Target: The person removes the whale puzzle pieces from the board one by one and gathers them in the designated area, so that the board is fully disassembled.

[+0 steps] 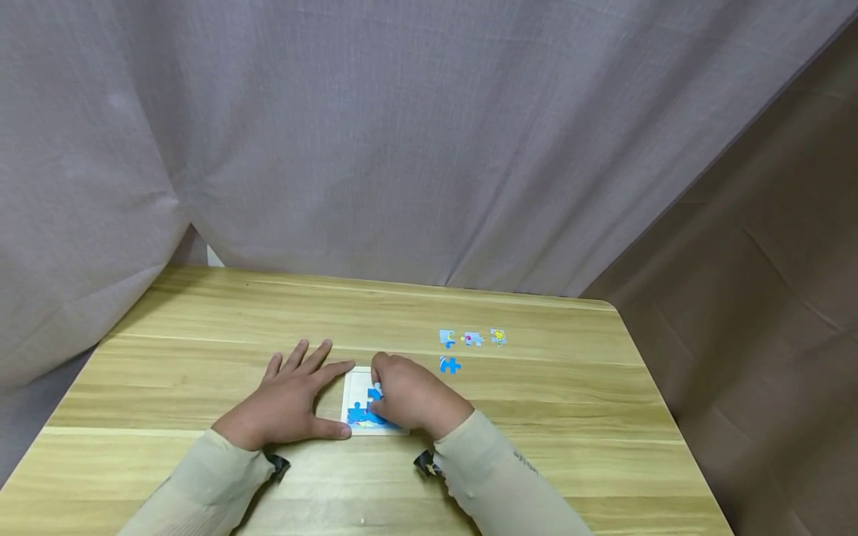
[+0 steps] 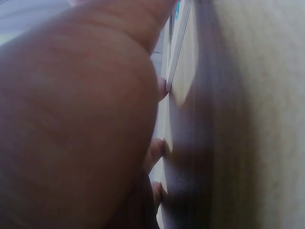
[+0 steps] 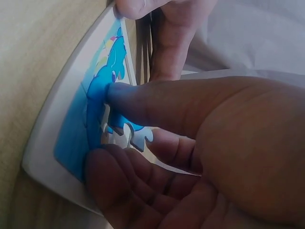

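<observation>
A small jigsaw puzzle tray (image 1: 345, 406) with a pale rim lies on the table, blue pieces (image 1: 357, 414) filling its near part. My left hand (image 1: 288, 406) is spread on the table at the left of the tray, with thumb and forefinger touching its rim. Over the tray's right side, my right hand (image 1: 412, 394) pinches a blue puzzle piece (image 3: 125, 123) between thumb and curled fingers. In the right wrist view the thumb lies on this piece, its pale tabs poking out beyond the joined pieces. The right hand hides part of the tray in the head view.
Several loose puzzle pieces lie right of the tray: one with a moon-like shape (image 1: 447, 338), one with a pink spot (image 1: 473, 339), one with a yellow sun (image 1: 498, 336), and a blue one (image 1: 450, 365). A grey curtain (image 1: 402, 149) hangs behind the wooden table (image 1: 570, 417).
</observation>
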